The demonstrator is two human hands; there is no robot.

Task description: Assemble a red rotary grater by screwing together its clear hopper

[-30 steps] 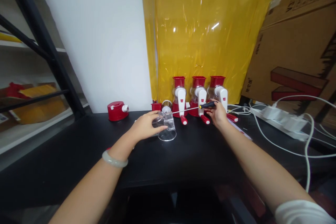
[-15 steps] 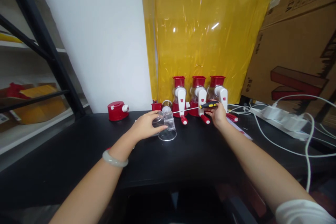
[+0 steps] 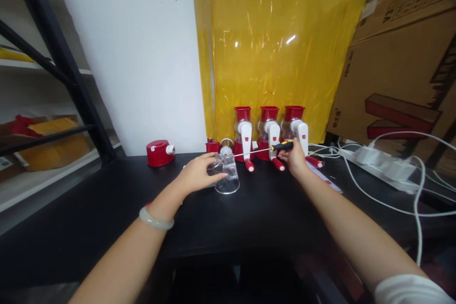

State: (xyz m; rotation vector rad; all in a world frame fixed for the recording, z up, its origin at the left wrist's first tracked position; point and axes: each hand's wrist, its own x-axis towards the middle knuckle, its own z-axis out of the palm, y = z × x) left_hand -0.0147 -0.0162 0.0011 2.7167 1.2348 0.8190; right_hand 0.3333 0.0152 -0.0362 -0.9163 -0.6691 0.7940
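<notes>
My left hand (image 3: 199, 172) is closed round a clear plastic housing (image 3: 228, 175), thumb in front and fingers behind, over the black table. In my right hand (image 3: 294, 157) is a screwdriver (image 3: 282, 146) with a black and yellow handle, held level. Its thin shaft points left, and the tip is at the upper right edge of the clear housing; whether it touches a screw is too small to tell. Just behind the housing lie a metal grater drum (image 3: 226, 146) and a red hopper part (image 3: 212, 146).
Several things line the back: rotary graters (image 3: 245, 133) with red hoppers and white cranks, and a red round base (image 3: 160, 153) on the left. A white power strip (image 3: 384, 166) with cables and a large cardboard box (image 3: 395, 66) are at right. A black-framed shelf (image 3: 81, 99) stands left.
The view has tilted slightly, shifting the scene a little down. Both hands keep their hold, and the screwdriver's handle has dipped slightly relative to the graters behind it.
</notes>
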